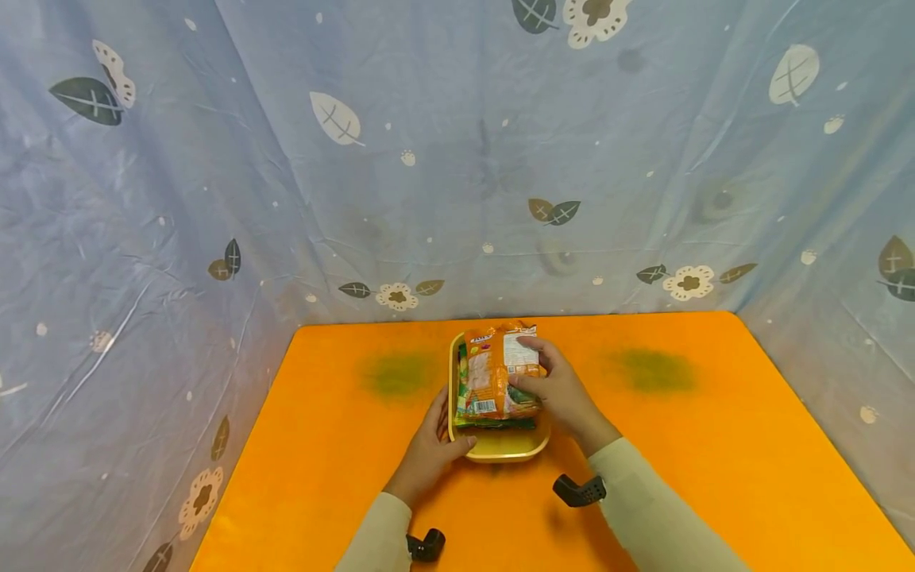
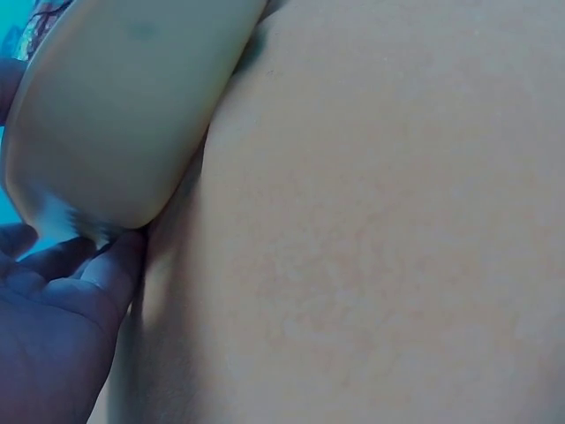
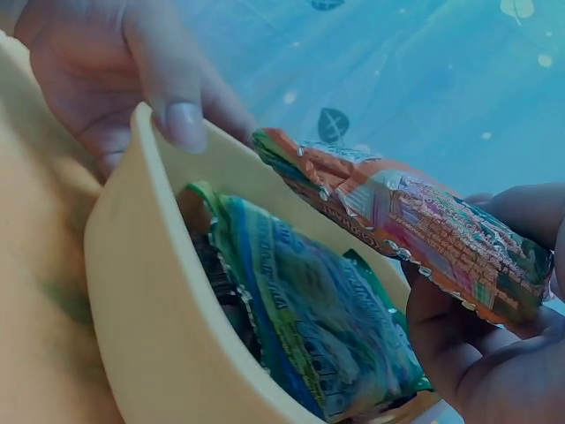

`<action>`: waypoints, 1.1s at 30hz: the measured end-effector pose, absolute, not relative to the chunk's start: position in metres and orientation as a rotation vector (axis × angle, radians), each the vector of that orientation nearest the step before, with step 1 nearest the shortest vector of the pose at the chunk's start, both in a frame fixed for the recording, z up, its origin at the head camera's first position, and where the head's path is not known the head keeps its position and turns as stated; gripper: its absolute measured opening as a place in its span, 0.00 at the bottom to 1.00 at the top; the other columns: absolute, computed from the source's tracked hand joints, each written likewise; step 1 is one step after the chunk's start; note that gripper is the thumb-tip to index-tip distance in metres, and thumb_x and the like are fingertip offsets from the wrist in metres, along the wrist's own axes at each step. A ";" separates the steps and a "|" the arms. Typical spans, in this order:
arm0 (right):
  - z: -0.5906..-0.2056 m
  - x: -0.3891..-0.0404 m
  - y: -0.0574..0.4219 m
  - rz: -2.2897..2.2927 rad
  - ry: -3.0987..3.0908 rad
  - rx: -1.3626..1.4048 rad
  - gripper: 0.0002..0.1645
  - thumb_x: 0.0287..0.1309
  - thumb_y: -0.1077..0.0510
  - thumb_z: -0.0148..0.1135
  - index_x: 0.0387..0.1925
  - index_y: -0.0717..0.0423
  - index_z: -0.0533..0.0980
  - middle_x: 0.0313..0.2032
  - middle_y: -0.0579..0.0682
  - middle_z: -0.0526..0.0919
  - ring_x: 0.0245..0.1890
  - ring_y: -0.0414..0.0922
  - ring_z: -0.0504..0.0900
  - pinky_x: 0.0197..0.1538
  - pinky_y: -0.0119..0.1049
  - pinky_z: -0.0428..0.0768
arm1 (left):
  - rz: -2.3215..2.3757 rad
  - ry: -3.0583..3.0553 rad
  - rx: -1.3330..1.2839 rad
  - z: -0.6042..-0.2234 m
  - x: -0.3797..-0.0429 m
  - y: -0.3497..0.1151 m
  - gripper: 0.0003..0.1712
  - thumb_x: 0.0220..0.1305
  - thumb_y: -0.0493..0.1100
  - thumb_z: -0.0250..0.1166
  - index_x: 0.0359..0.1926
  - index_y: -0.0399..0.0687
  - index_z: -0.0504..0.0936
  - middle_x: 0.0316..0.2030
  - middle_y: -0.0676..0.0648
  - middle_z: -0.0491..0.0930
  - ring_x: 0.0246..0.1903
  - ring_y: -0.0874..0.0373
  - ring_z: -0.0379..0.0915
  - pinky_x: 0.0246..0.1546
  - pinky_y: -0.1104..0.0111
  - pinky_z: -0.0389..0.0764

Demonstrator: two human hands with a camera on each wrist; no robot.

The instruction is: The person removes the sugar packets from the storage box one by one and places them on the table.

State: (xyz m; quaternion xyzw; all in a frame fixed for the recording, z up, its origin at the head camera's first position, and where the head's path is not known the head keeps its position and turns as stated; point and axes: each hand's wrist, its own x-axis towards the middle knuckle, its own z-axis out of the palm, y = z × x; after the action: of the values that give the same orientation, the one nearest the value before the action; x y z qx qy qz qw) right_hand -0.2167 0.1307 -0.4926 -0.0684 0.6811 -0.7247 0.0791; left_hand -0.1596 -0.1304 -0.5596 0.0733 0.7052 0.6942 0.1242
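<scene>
A yellow plastic basin (image 1: 500,457) with rounded corners stands near the middle of the orange table. My left hand (image 1: 427,451) grips its near left corner, the thumb (image 3: 185,126) over the rim and the fingers against the outer wall. Above the basin, my right hand (image 1: 566,391) pinches an orange snack packet (image 1: 492,375) by its right edge, between thumb and fingers. In the right wrist view that packet (image 3: 415,225) is tilted over the opening. Green packets (image 3: 309,305) lie inside the basin, partly covered by the orange one in the head view.
An orange cloth (image 1: 343,469) covers the table, with a greenish patch (image 1: 396,373) on the left and another patch (image 1: 654,370) on the right. Blue leaf-print curtains (image 1: 457,175) enclose the back and both sides. Each wrist wears a black camera mount (image 1: 577,491).
</scene>
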 end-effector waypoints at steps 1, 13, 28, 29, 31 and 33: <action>-0.492 -0.217 0.132 -2.175 2.034 -0.203 0.43 0.71 0.71 0.70 0.81 0.56 0.65 0.81 0.64 0.58 0.49 0.51 0.84 0.48 0.37 0.88 | 2.026 2.053 0.214 -0.559 -0.160 -0.130 0.61 0.74 0.39 0.74 0.90 0.55 0.41 0.87 0.49 0.45 0.84 0.50 0.44 0.78 0.53 0.59; -0.490 -0.220 0.151 -2.211 1.997 -0.160 0.44 0.72 0.70 0.69 0.82 0.54 0.63 0.82 0.63 0.55 0.44 0.49 0.85 0.44 0.38 0.89 | 2.017 2.065 0.221 -0.560 -0.160 -0.130 0.61 0.74 0.39 0.74 0.90 0.55 0.41 0.87 0.48 0.46 0.84 0.48 0.43 0.79 0.51 0.57; -0.495 -0.221 0.171 -2.290 1.984 -0.095 0.45 0.74 0.71 0.66 0.84 0.55 0.59 0.68 0.67 0.68 0.45 0.46 0.86 0.46 0.36 0.89 | 2.043 2.045 0.244 -0.560 -0.160 -0.130 0.60 0.74 0.37 0.74 0.90 0.56 0.42 0.86 0.46 0.47 0.84 0.49 0.43 0.79 0.53 0.58; -0.495 -0.221 0.173 -2.294 1.982 -0.094 0.46 0.74 0.71 0.66 0.85 0.55 0.58 0.68 0.68 0.69 0.45 0.46 0.86 0.47 0.35 0.89 | 2.043 2.047 0.245 -0.560 -0.160 -0.130 0.60 0.74 0.37 0.74 0.90 0.55 0.42 0.86 0.46 0.47 0.84 0.49 0.43 0.79 0.53 0.58; -0.497 -0.221 0.176 -2.302 1.979 -0.094 0.46 0.74 0.71 0.65 0.85 0.55 0.58 0.67 0.67 0.69 0.46 0.46 0.86 0.47 0.35 0.89 | 2.044 2.052 0.248 -0.560 -0.161 -0.131 0.60 0.74 0.37 0.73 0.90 0.54 0.42 0.87 0.46 0.46 0.84 0.48 0.43 0.79 0.53 0.58; -0.497 -0.221 0.180 -2.312 1.968 -0.089 0.46 0.75 0.71 0.65 0.85 0.56 0.56 0.67 0.68 0.70 0.46 0.45 0.86 0.48 0.35 0.89 | 2.043 2.055 0.242 -0.561 -0.161 -0.131 0.60 0.74 0.38 0.74 0.90 0.54 0.42 0.87 0.47 0.47 0.84 0.49 0.44 0.78 0.54 0.58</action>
State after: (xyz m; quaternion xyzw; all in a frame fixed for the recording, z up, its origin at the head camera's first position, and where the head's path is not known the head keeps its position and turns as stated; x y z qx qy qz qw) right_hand -0.2209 0.1798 -0.4969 -0.0291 0.6470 -0.7602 0.0522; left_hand -0.1608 -0.1312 -0.5609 0.0826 0.7019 0.6978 0.1169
